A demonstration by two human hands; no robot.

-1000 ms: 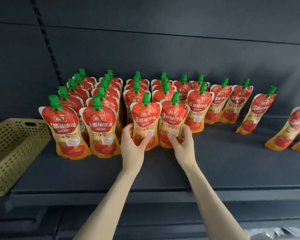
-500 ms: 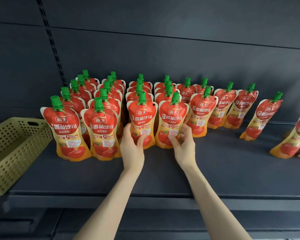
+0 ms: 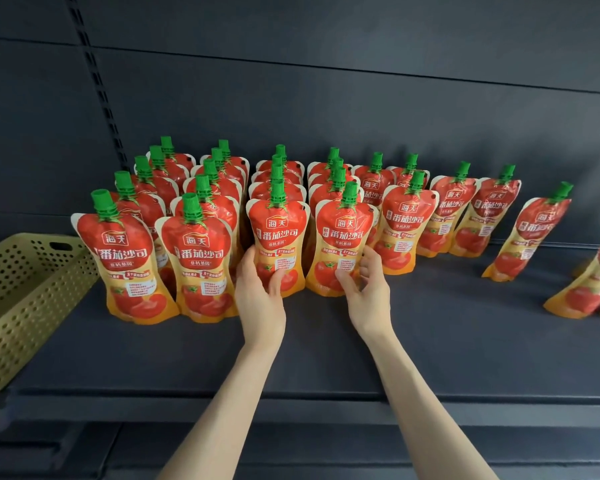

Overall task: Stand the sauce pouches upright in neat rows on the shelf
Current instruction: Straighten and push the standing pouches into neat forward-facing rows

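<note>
The left hand (image 3: pixel 260 299) is gripping a front sauce pouch (image 3: pixel 278 233) low down, thumb across its face; the right hand (image 3: pixel 369 296) is pinching the neighbouring pouch (image 3: pixel 345 237) likewise; both pouches are standing upright, side by side, on the dark shelf (image 3: pixel 326 358).

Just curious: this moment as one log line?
left hand grips third column's front pouch | right hand grips fourth column's front pouch | both upright on shelf
</note>
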